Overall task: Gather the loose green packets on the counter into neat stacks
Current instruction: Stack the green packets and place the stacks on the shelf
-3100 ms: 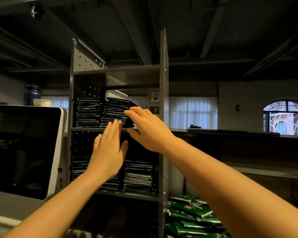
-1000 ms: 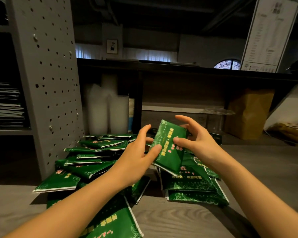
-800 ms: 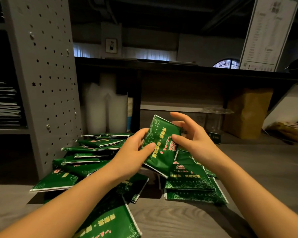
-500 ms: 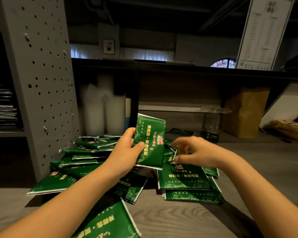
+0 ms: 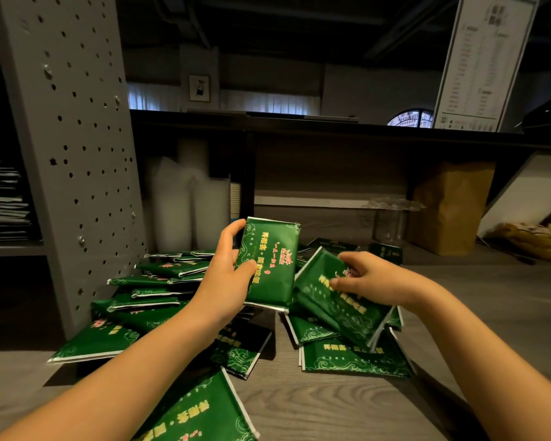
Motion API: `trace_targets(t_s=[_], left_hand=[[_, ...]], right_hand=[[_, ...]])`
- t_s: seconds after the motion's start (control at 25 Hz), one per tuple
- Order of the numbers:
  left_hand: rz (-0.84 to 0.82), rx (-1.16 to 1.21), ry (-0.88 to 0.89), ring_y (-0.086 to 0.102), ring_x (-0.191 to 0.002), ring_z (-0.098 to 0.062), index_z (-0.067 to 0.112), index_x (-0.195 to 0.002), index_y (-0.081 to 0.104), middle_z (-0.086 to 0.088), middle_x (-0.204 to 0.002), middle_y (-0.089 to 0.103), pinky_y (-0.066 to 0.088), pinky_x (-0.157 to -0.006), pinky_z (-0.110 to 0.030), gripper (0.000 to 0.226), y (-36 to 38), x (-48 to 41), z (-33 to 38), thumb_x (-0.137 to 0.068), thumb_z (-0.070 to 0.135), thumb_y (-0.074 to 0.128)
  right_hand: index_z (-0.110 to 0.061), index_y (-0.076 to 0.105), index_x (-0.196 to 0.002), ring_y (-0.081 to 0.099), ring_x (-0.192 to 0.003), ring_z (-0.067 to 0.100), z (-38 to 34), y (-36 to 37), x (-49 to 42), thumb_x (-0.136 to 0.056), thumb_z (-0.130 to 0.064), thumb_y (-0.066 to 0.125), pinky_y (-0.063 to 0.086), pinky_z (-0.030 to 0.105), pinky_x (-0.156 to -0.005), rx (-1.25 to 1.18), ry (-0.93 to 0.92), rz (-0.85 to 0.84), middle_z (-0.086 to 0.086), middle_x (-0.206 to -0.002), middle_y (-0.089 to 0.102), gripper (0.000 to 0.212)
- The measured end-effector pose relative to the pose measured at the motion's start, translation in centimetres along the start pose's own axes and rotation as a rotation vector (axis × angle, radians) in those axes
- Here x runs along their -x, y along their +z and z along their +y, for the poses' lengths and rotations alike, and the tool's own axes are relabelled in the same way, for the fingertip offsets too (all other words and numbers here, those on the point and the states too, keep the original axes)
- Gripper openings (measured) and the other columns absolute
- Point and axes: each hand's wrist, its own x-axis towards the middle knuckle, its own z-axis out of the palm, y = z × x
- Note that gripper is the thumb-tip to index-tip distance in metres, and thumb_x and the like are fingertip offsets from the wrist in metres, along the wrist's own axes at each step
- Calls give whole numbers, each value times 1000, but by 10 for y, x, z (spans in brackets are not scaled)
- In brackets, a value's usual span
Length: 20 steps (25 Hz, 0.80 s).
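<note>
Left hand (image 5: pixel 225 278): thumb across the printed face, fingers curled behind, gripping one packet (image 5: pixel 271 262) upright above the counter (image 5: pixel 331 412).

Right hand (image 5: pixel 374 278): fingertips pinching the upper part of a second packet (image 5: pixel 328 305). It is tilted, top end raised, low end on the packets beneath.

Change: a second ago both hands were on the upright packet. The right hand let go, went down to the right heap (image 5: pixel 347 358), and now has one packet tipped up out of it. The left hand's packet has come nearer vertical.

Reading: a hand-held stack is starting, and the second packet likely goes against the first. Task is early; almost everything is still loose.

Around:
- The right heap is a few packets overlapping askew, directly under the right hand.
- The left heap (image 5: pixel 153 291) is fanned out, touching the perforated panel (image 5: pixel 70 154).
- A near packet (image 5: pixel 201 412) lies at the bottom edge.
- Another lies partly under the left forearm.
- Behind are white sleeves (image 5: pixel 185 202) and a brown bag (image 5: pixel 449 208), both clear of the packets.

In the way: the left forearm crosses the middle packets, and the panel hems the left heap. The film looks slick, so lifting one may shift the rest.
</note>
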Motion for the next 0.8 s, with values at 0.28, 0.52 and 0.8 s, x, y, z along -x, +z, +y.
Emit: trace_targets(t_s=[0.28,0.52,0.8], left_hand=[[-8,-59,-11,68,-86,-17,37,-136,30,1,-106,62,58,-75,-35,59,3,2,-3,-94,-2,43],[11,-59,-97,63,-89,-7,28,-143,21,2,-116,56,55,-68,-20,63,9,5,-10,-93,7,53],[177,-10,-28,61,-92,-11,29,-136,31,8,-108,52,55,-77,-32,51,9,5,-6,-94,7,51]], right_hand=[[-16,60,-111,70,-82,23,-19,32,-4,-93,-8,55,59,38,-72,-716,-69,184,8,-98,72,20],[-19,63,-109,71,-79,18,-36,55,-5,-100,-16,41,59,34,-69,-981,-53,147,6,-97,73,24],[-20,58,-117,68,-99,16,-37,69,-2,-90,-9,58,56,31,-83,-796,-258,-4,1,-108,70,29]])
